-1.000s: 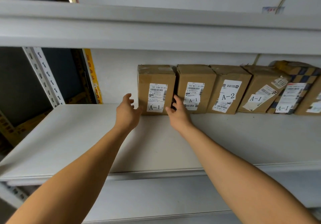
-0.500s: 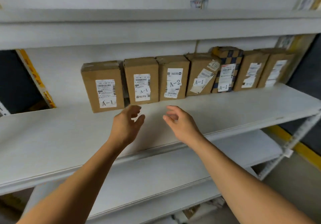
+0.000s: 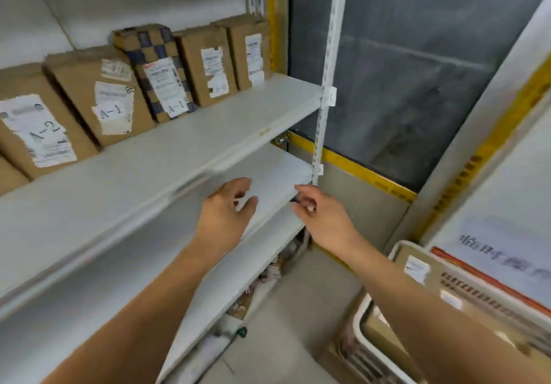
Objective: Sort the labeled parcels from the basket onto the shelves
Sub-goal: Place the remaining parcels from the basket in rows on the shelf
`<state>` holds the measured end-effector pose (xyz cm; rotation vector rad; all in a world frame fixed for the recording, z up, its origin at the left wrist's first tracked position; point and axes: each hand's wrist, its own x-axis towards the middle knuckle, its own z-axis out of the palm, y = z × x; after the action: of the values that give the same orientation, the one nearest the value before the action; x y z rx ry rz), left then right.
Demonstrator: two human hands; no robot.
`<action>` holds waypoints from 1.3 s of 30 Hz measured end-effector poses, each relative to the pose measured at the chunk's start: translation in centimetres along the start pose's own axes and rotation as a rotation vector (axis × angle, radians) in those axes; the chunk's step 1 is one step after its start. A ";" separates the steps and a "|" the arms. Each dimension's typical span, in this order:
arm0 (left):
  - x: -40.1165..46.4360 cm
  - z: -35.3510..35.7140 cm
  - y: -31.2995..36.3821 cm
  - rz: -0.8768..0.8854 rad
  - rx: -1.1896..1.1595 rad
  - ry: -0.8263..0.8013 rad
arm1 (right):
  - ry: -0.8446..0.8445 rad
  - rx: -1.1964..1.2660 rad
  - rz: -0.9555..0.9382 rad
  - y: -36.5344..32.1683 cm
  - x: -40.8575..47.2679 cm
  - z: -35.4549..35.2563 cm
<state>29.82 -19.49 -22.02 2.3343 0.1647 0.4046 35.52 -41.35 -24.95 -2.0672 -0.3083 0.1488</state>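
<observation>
Cardboard parcels line the shelf at upper left. Your left hand and right hand hang mid-frame, fingers loosely curled, holding nothing. You seem between parcels; next, reach toward the basket at lower right.

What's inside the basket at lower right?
Inside the basket, one brown parcel with a white label shows near the rim. More tan shapes lie lower down, but blur and the right forearm hide what they are.
</observation>
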 end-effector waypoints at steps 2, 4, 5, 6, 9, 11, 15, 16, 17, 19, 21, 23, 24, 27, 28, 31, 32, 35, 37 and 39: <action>0.9 4.7 1.4 0.021 -0.013 -0.107 | 0.047 -0.002 0.087 3.9 -1.1 -2.9; 1.5 9.3 2.5 0.040 -0.026 -0.219 | 0.077 -0.008 0.190 7.6 -2.4 -5.2; 1.9 11.6 3.1 0.052 -0.026 -0.280 | 0.102 -0.013 0.240 9.4 -3.1 -6.3; 2.2 13.9 3.6 0.065 -0.026 -0.340 | 0.135 -0.018 0.288 11.3 -3.8 -7.1; 2.9 20.9 5.2 0.088 -0.048 -0.509 | 0.228 -0.032 0.415 16.4 -5.9 -9.3; 3.2 25.5 5.8 0.107 -0.044 -0.597 | 0.273 -0.045 0.517 19.6 -7.0 -10.4; 2.9 34.3 6.1 0.120 -0.022 -0.778 | 0.336 -0.043 0.723 24.9 -9.0 -12.1; 2.6 36.4 5.9 0.126 -0.005 -0.816 | 0.346 -0.045 0.764 26.2 -9.3 -12.4; 2.3 38.3 5.7 0.124 0.019 -0.855 | 0.356 -0.045 0.799 27.4 -9.5 -12.8; 1.4 41.8 5.2 0.112 0.081 -0.931 | 0.374 -0.033 0.857 30.0 -10.1 -13.1; 0.5 44.5 4.4 0.099 0.134 -0.991 | 0.382 -0.007 0.916 32.3 -10.5 -13.2; -0.4 46.7 3.7 0.063 0.155 -1.037 | 0.375 0.013 0.967 34.5 -10.5 -13.0; -0.8 47.7 3.4 0.044 0.162 -1.051 | 0.367 0.018 0.989 35.7 -10.3 -12.9; -1.7 50.4 2.9 -0.008 0.193 -1.061 | 0.336 0.059 1.060 39.3 -8.8 -12.6; -1.9 51.1 2.8 -0.026 0.198 -1.059 | 0.322 0.071 1.082 40.5 -8.2 -12.5; -2.6 52.7 2.7 -0.044 0.228 -1.046 | 0.286 0.100 1.118 43.2 -7.2 -12.2; -3.0 53.1 2.8 -0.040 0.242 -1.029 | 0.283 0.120 1.126 43.9 -7.0 -12.2; -4.4 53.9 3.5 -0.019 0.265 -0.974 | 0.279 0.178 1.151 45.3 -7.0 -12.3; -5.2 54.2 4.1 -0.081 0.215 -0.956 | 0.307 0.231 1.151 45.9 -7.2 -12.4; -5.7 54.3 4.9 -0.189 0.115 -0.919 | 0.342 0.323 1.141 46.4 -7.6 -12.8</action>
<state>42.69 -60.30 -56.36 2.3498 -0.0431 -0.7874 38.42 -75.90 -59.18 -1.6738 1.0596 0.4778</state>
